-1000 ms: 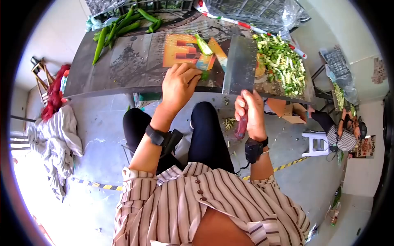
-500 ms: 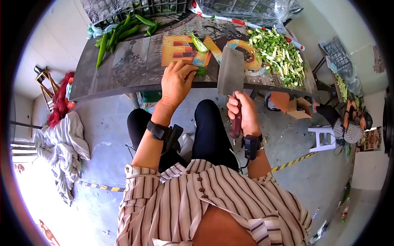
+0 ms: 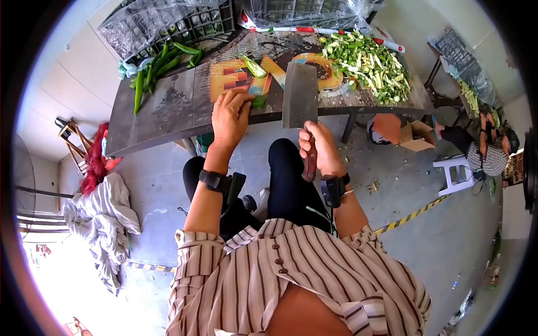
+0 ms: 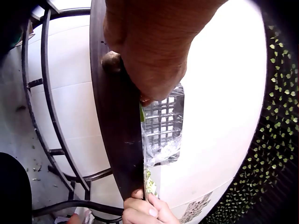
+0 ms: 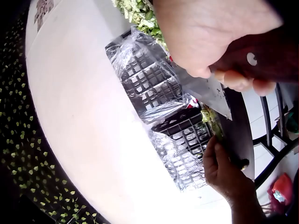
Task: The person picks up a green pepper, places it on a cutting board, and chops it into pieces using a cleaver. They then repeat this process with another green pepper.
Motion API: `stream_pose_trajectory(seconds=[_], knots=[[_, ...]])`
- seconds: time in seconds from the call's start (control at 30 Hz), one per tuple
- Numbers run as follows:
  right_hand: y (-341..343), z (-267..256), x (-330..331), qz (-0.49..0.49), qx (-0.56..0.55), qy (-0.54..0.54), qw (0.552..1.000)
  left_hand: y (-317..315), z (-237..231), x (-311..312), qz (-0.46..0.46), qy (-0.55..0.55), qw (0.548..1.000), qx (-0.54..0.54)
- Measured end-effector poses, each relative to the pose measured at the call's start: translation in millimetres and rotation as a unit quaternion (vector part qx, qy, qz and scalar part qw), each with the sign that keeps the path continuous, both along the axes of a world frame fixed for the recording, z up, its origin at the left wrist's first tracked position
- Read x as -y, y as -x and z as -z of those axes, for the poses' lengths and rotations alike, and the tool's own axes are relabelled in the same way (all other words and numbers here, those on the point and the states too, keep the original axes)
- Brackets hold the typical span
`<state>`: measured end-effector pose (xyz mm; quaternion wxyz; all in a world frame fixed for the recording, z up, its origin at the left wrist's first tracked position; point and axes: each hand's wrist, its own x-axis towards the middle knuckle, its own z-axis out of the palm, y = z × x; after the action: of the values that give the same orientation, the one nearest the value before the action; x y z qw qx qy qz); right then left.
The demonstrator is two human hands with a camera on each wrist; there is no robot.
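Observation:
In the head view my left hand (image 3: 228, 117) has its fingers bent over a green pepper piece (image 3: 258, 102) near the table's front edge; much of the piece is hidden beneath them. My right hand (image 3: 320, 148) grips the dark red handle of a cleaver (image 3: 301, 92). Its broad blade points away from me, to the right of the pepper piece and apart from it. Beyond the left fingers lies a split pepper (image 3: 254, 66) with its pale inside showing. The right wrist view shows the blade (image 5: 205, 91) between the two hands.
Chopped green pepper (image 3: 370, 70) is heaped at the table's right. Several whole green peppers (image 3: 162, 67) lie at the back left. Plastic-lined black crates (image 3: 190, 28) stand along the far edge, behind a red-and-white pole (image 3: 302, 29). Another person (image 3: 490, 154) sits at the far right.
The cleaver has moved left, away from the chopped heap, uncovering more of the printed lettering. The left hand stays over the pepper piece. The head view has shifted slightly.

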<state>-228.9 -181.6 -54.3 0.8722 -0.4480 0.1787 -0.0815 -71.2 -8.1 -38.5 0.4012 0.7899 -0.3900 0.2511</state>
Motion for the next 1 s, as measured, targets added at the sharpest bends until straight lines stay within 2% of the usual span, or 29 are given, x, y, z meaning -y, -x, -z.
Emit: stream_pose_trajectory(seconds=[0.3, 1.0], knots=[[-2.4, 6.2, 4.1, -0.006, 0.020, -0.013, 1.000, -1.1, -0.1, 0.2, -0.006, -0.018, 1.000, 0.006], [1.0, -2.4, -0.4, 0.006, -0.008, -0.001, 1.000, 0.9, -0.4, 0.1, -0.011, -0.018, 1.000, 0.006]])
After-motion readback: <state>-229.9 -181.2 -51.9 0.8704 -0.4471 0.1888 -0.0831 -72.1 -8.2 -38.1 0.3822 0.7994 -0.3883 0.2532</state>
